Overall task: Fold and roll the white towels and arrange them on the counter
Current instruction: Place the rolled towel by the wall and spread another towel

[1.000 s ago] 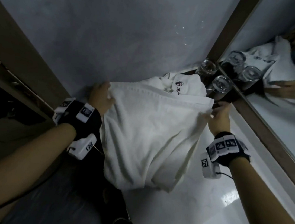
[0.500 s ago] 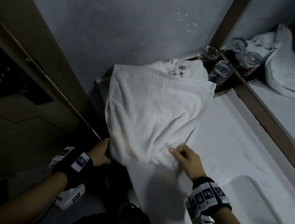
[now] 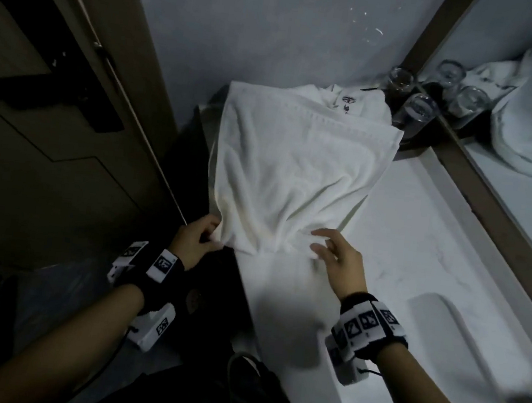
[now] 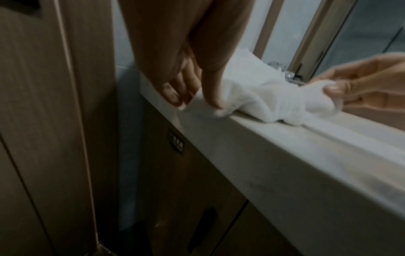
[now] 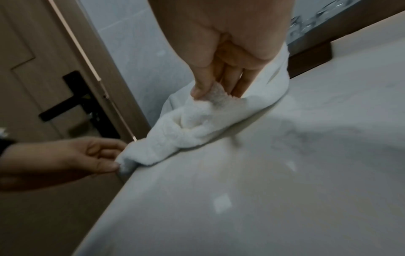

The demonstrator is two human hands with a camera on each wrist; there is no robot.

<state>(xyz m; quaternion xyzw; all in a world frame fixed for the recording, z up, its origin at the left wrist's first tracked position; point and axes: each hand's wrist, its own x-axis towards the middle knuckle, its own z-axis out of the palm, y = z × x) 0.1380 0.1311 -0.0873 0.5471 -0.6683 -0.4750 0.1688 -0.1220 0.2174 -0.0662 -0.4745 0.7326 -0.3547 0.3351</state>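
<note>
Head cam high, looking fwd and down over table (image 3: 386, 235), both wrist cams close and low, left along table front edge, right facing back toward door, all three share towel (image 3: 294, 171) near edge

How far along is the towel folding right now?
Early. One towel lies spread on the counter, unrolled. In hand: left hand and right hand pinch its near corners. A second towel sits bunched behind it. Left: folding, rolling, arranging.

White towel (image 3: 294, 171) lies spread lengthwise along the desk (image 3: 401, 250), wrinkled, its near end bunched at the desk's front edge; a second white towel (image 3: 352, 103), logo showing, sits behind it.
</note>
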